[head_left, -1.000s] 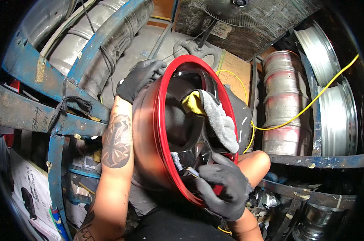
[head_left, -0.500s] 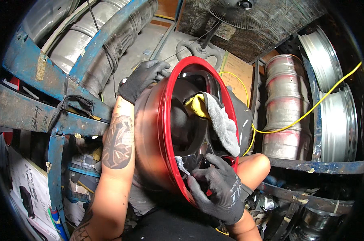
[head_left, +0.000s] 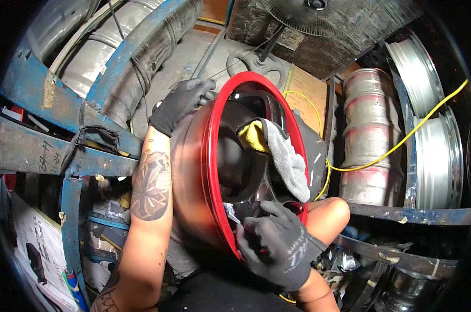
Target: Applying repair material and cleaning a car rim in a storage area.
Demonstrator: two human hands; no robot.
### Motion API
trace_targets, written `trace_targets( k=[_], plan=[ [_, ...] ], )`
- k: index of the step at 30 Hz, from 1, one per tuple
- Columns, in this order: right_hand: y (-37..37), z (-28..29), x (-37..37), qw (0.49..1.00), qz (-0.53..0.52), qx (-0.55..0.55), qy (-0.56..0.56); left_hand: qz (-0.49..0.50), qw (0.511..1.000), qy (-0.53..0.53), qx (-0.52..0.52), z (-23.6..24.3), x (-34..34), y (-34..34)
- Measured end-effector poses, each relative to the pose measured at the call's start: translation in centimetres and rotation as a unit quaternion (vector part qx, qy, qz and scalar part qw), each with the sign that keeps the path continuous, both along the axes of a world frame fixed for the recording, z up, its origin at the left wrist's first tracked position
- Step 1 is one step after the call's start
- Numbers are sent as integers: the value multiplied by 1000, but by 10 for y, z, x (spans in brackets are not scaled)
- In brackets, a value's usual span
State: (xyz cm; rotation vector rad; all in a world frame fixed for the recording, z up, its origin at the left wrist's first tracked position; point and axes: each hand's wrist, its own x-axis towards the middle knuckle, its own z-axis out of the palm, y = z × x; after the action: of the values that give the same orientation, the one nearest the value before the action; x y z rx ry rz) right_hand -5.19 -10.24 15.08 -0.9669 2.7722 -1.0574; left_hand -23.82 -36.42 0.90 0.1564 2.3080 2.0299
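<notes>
A car wheel rim (head_left: pixel 213 156) stands tilted in front of me, with a glossy red lip, black spokes and a grey barrel dusted with red. My left hand (head_left: pixel 183 104), in a dark glove, grips the barrel's far left edge with curled fingers. Inside the lower part of the face, my gloved right hand (head_left: pixel 277 247) has its fingers bent together, slightly blurred. A small pale strip (head_left: pixel 232 213) shows by its fingertips; whether they hold it is unclear. A grey and yellow cloth (head_left: pixel 287 161) hangs over the spokes.
A blue metal rack (head_left: pixel 110 164) with large rims flanks the left side. To the right, stacked silver rims (head_left: pixel 368 140) stand on another rack, crossed by a yellow cable (head_left: pixel 386 154). A standing fan (head_left: pixel 269 52) is at the back. A bare knee (head_left: pixel 329 221) sits beside the wheel.
My right hand has shifted slightly at the lower spokes, its fingers drawn closer together and its wrist turned. The left hand keeps its place on the rim, and the cloth has not moved.
</notes>
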Motion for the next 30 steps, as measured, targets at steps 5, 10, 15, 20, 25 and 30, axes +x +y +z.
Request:
trace_targets(
  k=[5,10,15,20,25,30],
  plan=[
    [1,1,4,1000,-5,-15,14,5,999,-11,51,3,2,0],
    [0,-7,6,997,-12,-28,70,36,993,-102,43,8,4,-1],
    [-3,-18,9,994,-9,-59,87,26,999,-13,25,5,7,-2],
    [0,-17,6,995,-21,-66,70,4,988,119,-95,3,2,2],
    [-6,-12,1,993,-17,-91,67,34,987,143,-56,22,11,4],
    [33,-1,9,919,-273,-280,-46,162,940,292,64,61,22,22]
  ],
)
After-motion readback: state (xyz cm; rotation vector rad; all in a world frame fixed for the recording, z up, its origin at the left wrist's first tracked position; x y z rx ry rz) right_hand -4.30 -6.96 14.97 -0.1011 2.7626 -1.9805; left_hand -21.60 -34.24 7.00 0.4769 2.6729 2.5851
